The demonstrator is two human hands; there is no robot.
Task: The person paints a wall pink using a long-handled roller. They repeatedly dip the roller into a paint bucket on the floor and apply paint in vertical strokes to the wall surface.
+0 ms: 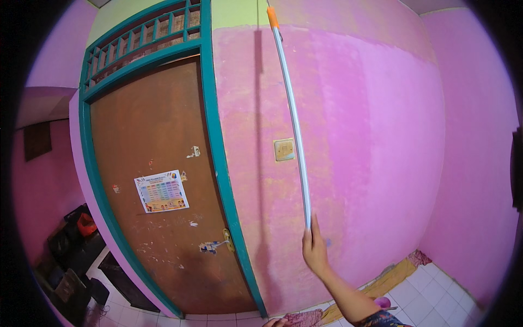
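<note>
A long silver metal pole (297, 131) with an orange sleeve (272, 17) near its upper end rises before the pink wall (392, 135); its top is cut off by the picture's edge. My right hand (315, 247) is closed around the lower part of the pole, in front of the wall. Only some fingers of my left hand (276, 323) show at the bottom edge, and whether they hold anything is hidden. Left of the pole is a light switch (284, 149) with paint smears. The wall has patchy pink areas, a smoother pink area to the right and yellow-green above.
A brown door (163, 122) in a teal frame (222, 163) stands left, with a printed sheet (162, 191) on it. Cloths (388, 282) lie along the wall's foot. A purple object (383, 302) is on the tiled floor. Dark furniture (77, 245) stands in the room at far left.
</note>
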